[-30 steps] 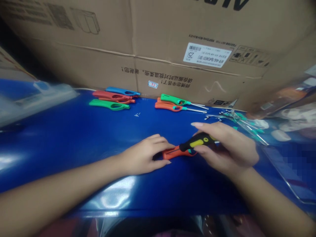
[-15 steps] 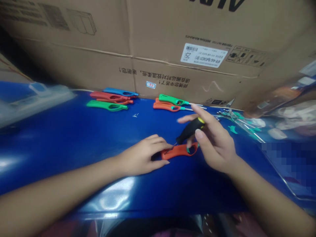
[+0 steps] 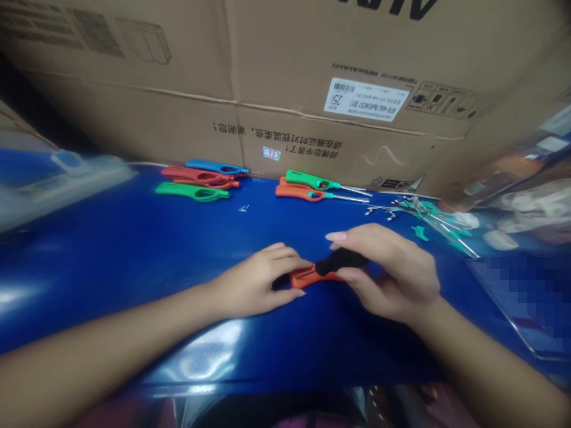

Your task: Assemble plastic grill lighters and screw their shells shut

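Observation:
An orange lighter handle (image 3: pixel 306 278) lies on the blue table, its left end pinched between the thumb and fingers of my left hand (image 3: pixel 263 279). My right hand (image 3: pixel 392 276) is closed around the black handle of a screwdriver (image 3: pixel 339 260). The screwdriver is tilted low over the orange handle, its thin shaft reaching the slot near my left fingertips. My right hand and the screwdriver cover the right end of the orange handle. Whether the tip sits inside the slot, I cannot tell.
Green (image 3: pixel 194 191), red (image 3: pixel 196 174) and blue (image 3: pixel 214 166) lighter handles lie at the back left. Lighters with metal rods (image 3: pixel 307 192) lie behind my hands. Loose rods and teal parts (image 3: pixel 441 226) are piled at right. A cardboard box (image 3: pixel 285 71) stands along the back.
My right hand has closed its fingers round the screwdriver and lowered it to a flatter angle over the orange handle. My left hand has stayed in place.

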Motion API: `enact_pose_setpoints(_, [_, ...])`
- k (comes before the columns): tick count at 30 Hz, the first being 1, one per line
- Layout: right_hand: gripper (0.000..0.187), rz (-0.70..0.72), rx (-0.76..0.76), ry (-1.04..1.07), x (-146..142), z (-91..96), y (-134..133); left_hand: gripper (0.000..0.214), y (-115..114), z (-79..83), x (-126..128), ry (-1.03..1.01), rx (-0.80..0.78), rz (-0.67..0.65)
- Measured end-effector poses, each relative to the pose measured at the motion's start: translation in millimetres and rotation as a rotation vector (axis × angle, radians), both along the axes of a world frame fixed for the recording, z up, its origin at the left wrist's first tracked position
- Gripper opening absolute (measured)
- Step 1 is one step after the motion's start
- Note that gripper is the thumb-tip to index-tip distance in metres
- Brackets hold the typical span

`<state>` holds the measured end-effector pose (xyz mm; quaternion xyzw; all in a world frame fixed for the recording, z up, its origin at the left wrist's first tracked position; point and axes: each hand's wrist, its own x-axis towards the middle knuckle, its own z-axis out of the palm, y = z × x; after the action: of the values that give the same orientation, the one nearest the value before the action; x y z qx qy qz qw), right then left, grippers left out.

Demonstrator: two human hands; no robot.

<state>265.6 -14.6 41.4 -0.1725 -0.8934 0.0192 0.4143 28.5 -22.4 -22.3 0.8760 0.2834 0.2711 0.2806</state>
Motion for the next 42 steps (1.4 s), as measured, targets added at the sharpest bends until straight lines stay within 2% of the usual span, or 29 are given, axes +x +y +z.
enact_pose_setpoints(2, [0.049,-0.051,0.071,-0.049,1,0.6,-1,0.030,0,0.0,0,-0.002,-0.003,0.001])
enact_pose_setpoints(5, [0.057,-0.025,-0.093,-0.046,1,-0.5,-2,0.030,0,0.4,0,0.001,0.012,0.006])
enact_pose_setpoints(7, [0.055,0.006,-0.195,0.009,-1,-1.0,-3,0.030,0,0.7,0,0.009,0.024,0.013])
enact_pose_setpoints(8, [0.051,0.005,-0.188,0.033,-2,-0.8,-3,0.030,0,0.8,1,0.014,0.022,0.015])
enact_pose_setpoints(10, [0.047,-0.028,-0.071,0.036,-4,0.4,-4,0.028,0,0.9,1,0.015,0.002,0.020])
enact_pose_setpoints(12, [0.050,-0.079,0.023,-0.002,-6,1.8,-5,0.027,1,0.5,1,0.009,-0.018,0.023])
enact_pose_setpoints(14, [0.052,-0.086,-0.044,-0.030,-7,2.8,-7,0.027,1,0.0,1,0.005,-0.019,0.027])
enact_pose_setpoints(17, [0.049,0.011,-0.233,-0.012,-7,4.5,-7,0.032,0,-0.1,1,0.012,-0.010,0.030])
enact_pose_setpoints(18, [0.046,0.028,-0.229,-0.009,-7,5.4,-6,0.032,0,0.1,1,0.018,-0.014,0.029])
enact_pose_setpoints(20, [0.041,-0.022,-0.109,-0.029,-5,7.5,-5,0.031,0,0.8,2,0.023,-0.026,0.025])
enact_pose_setpoints(22, [0.046,-0.100,0.033,-0.077,-2,9.7,-5,0.027,0,1.2,2,0.018,-0.035,0.025])
enact_pose_setpoints(23, [0.049,-0.120,0.052,-0.098,-1,10.4,-5,0.026,0,1.1,2,0.014,-0.036,0.027])
enact_pose_setpoints(28, [0.045,0.008,-0.142,-0.035,0,11.7,-7,0.032,0,-0.2,1,0.018,-0.030,0.030])
enact_pose_setpoints(31, [0.032,-0.057,-0.037,0.009,-1,11.4,-6,0.031,-1,-0.3,1,0.010,-0.051,0.028])
enact_pose_setpoints(34, [0.037,-0.127,0.027,-0.012,-1,9.8,-6,0.027,-1,-0.6,2,0.000,-0.053,0.029])
enact_pose_setpoints(36, [0.045,-0.074,-0.036,-0.030,-1,8.1,-6,0.026,-2,-1.5,2,-0.003,-0.031,0.034])
enact_pose_setpoints(38, [0.049,0.013,-0.175,-0.021,-3,6.4,-8,0.028,-2,-2.7,2,-0.001,-0.011,0.042])
enact_pose_setpoints(40, [0.046,0.053,-0.275,0.036,-6,4.8,-10,0.029,-2,-3.9,3,0.005,-0.004,0.046])
enact_pose_setpoints(42, [0.042,0.044,-0.276,0.081,-12,3.0,-12,0.029,-3,-4.9,3,0.007,-0.001,0.048])
